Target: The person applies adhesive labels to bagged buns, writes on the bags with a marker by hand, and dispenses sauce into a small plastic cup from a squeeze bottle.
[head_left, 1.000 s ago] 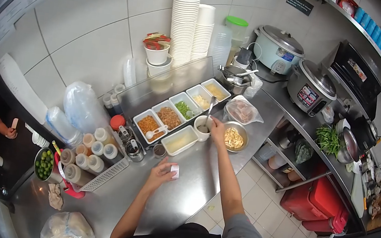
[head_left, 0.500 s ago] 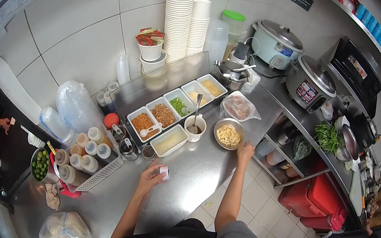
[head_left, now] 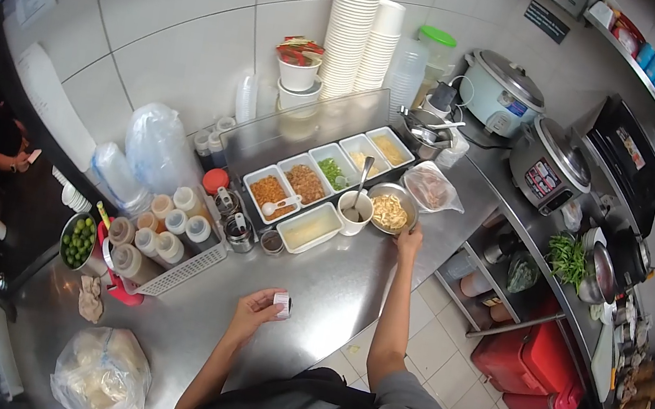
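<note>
My left hand (head_left: 257, 313) is over the steel counter, fingers closed on a small white printed slip (head_left: 283, 306). At the near right rim of a metal bowl (head_left: 403, 228), my right hand (head_left: 409, 239) grips with its fingers, partly hidden by the hand itself. Pale yellow-brown sliced pieces (head_left: 388, 212) fill the bowl. Just left of it stands a white mug (head_left: 352, 223) with a spoon (head_left: 364, 178) upright in it; whether they touch I cannot tell. A white tub (head_left: 313, 232) of pale liquid sits beside the mug.
Behind are trays of toppings (head_left: 302, 185) and a bagged item (head_left: 431, 188). Left stand a basket of squeeze bottles (head_left: 182, 272), a pot of green limes (head_left: 78, 241) and a plastic bag (head_left: 102, 378). Rice cookers (head_left: 551, 168) line the right counter. Another person (head_left: 9, 150) is at far left.
My right hand has moved the metal bowl left, closer to the mug. My left hand keeps hold of the slip. The camera view has shifted slightly.
</note>
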A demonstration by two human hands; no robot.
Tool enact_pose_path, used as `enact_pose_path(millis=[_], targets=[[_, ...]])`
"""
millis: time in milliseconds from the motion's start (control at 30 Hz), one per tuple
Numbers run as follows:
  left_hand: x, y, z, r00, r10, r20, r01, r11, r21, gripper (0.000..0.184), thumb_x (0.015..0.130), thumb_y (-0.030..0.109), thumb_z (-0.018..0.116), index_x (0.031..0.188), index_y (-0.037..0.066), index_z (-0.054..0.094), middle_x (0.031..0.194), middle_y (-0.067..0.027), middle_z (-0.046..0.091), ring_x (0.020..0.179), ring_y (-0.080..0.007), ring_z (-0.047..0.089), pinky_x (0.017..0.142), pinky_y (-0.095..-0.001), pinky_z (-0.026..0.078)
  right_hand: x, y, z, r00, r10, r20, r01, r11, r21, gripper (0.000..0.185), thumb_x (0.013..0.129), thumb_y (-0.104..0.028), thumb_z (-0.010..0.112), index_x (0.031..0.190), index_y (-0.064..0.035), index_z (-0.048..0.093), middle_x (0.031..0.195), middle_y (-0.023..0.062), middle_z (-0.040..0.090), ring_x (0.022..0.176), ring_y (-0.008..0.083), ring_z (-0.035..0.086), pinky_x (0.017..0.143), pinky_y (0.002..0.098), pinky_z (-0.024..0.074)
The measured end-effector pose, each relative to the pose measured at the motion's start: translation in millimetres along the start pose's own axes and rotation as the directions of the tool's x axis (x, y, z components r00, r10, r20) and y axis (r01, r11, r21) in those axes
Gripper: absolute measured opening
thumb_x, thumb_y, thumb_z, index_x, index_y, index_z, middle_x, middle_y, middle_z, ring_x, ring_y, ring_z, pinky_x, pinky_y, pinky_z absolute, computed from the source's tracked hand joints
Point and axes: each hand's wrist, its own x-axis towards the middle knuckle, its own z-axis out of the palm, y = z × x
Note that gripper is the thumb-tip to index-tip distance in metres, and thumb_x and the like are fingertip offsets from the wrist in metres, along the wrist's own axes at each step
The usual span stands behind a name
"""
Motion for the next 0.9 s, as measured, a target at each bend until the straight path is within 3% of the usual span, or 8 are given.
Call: enact_pose_path(millis=[133, 200, 267, 333, 400, 500, 700, 900], targets=[[-30, 18, -3, 0.992, 0.109, -0.066, -0.108, 0.994, 0.007, 0.036, 0.087, 0.002, 0.063, 0.122, -0.001, 0.057, 0.108, -0.0088, 0.065, 0.093, -0.0144, 0.063, 0.079, -0.0291, 0.054, -27, -42, -37, 0.92, -0.351, -0.173, 0.333, 0.934, -0.127, 0.05, 0.093, -0.018, 0.054, 0.138, -0.001, 0.039, 0.107, 0.016, 0.062, 0.106, 0.0251, 0.058, 0.092, 0.0399, 0.0446], [-47, 33, -5, 0.975, 0.192, -0.113, -0.189, 0.981, 0.032, 0.037, 0.087, 0.001, 0.062, 0.123, -0.001, 0.056, 0.109, -0.0092, 0.065, 0.094, -0.0143, 0.063, 0.08, -0.029, 0.053, -82, -113, -77, 0.957, -0.26, 0.128, 0.192, 0.901, 0.39, 0.045, 0.096, -0.017, 0.051, 0.137, -0.0029, 0.042, 0.12, 0.0143, 0.059, 0.105, 0.0256, 0.057, 0.092, 0.039, 0.044], [-65, 50, -7, 0.949, 0.277, -0.15, -0.27, 0.961, 0.065, 0.039, 0.087, 0.0, 0.062, 0.125, 0.0, 0.055, 0.108, -0.0087, 0.065, 0.094, -0.0138, 0.063, 0.08, -0.0283, 0.053, -146, -168, -112, 0.673, -0.411, 0.615, 0.021, 0.841, 0.54, 0.043, 0.098, -0.023, 0.047, 0.137, -0.0046, 0.043, 0.131, 0.0133, 0.052, 0.112, 0.0258, 0.055, 0.095, 0.0409, 0.0417], [-82, 60, -11, 0.922, 0.321, -0.218, -0.319, 0.947, 0.043, 0.041, 0.088, 0.001, 0.06, 0.129, 0.001, 0.053, 0.109, -0.008, 0.064, 0.097, -0.0136, 0.062, 0.084, -0.0273, 0.05, -226, -205, -126, 0.377, -0.594, 0.71, -0.083, 0.742, 0.665, 0.049, 0.1, -0.034, 0.04, 0.141, -0.0063, 0.039, 0.142, 0.0138, 0.042, 0.125, 0.0262, 0.047, 0.103, 0.0405, 0.0358], [-97, 65, -18, 0.881, 0.384, -0.275, -0.382, 0.922, 0.065, 0.043, 0.09, 0.002, 0.057, 0.132, 0.002, 0.049, 0.115, -0.0086, 0.062, 0.102, -0.0144, 0.059, 0.089, -0.0273, 0.047, -298, -228, -124, 0.262, -0.709, 0.654, -0.087, 0.658, 0.748, 0.059, 0.101, -0.042, 0.03, 0.147, -0.0053, 0.026, 0.152, 0.0131, 0.026, 0.139, 0.0261, 0.026, 0.111, 0.0395, 0.0237], [-127, 61, -31, 0.788, 0.505, -0.351, -0.457, 0.863, 0.216, 0.044, 0.094, 0.004, 0.048, 0.138, 0.003, 0.041, 0.13, -0.0111, 0.052, 0.115, -0.018, 0.052, 0.098, -0.0291, 0.039, -374, -255, -123, 0.227, -0.718, 0.658, -0.189, 0.63, 0.753, 0.065, 0.101, -0.043, 0.028, 0.149, -0.0036, 0.011, 0.156, 0.0127, 0.011, 0.144, 0.0263, 0.007, 0.115, 0.0379, 0.0095], [-198, 67, -65, 0.675, 0.655, -0.339, -0.486, 0.741, 0.464, 0.053, 0.094, 0.001, 0.037, 0.145, 0.001, 0.024, 0.146, -0.0148, 0.031, 0.133, -0.0278, 0.033, 0.109, -0.0338, 0.025, -481, -286, -120, 0.283, -0.777, 0.562, -0.186, 0.531, 0.827, 0.072, 0.099, -0.048, 0.028, 0.149, -0.0029, 0.003, 0.156, 0.0142, 0.004, 0.144, 0.027, 0.001, 0.115, 0.0372, 0.004], [-276, 86, -121, 0.728, 0.642, -0.241, -0.351, 0.65, 0.675, 0.057, 0.093, -0.003, 0.044, 0.146, 0.003, 0.024, 0.138, -0.0127, 0.034, 0.124, -0.0243, 0.043, 0.1, -0.0307, 0.038, -537, -309, -136, 0.111, -0.793, 0.599, -0.419, 0.51, 0.751, 0.063, 0.101, -0.033, 0.027, 0.149, -0.0012, 0.0, 0.156, 0.0154, 0.004, 0.144, 0.0279, 0.003, 0.115, 0.0374, 0.0042]])
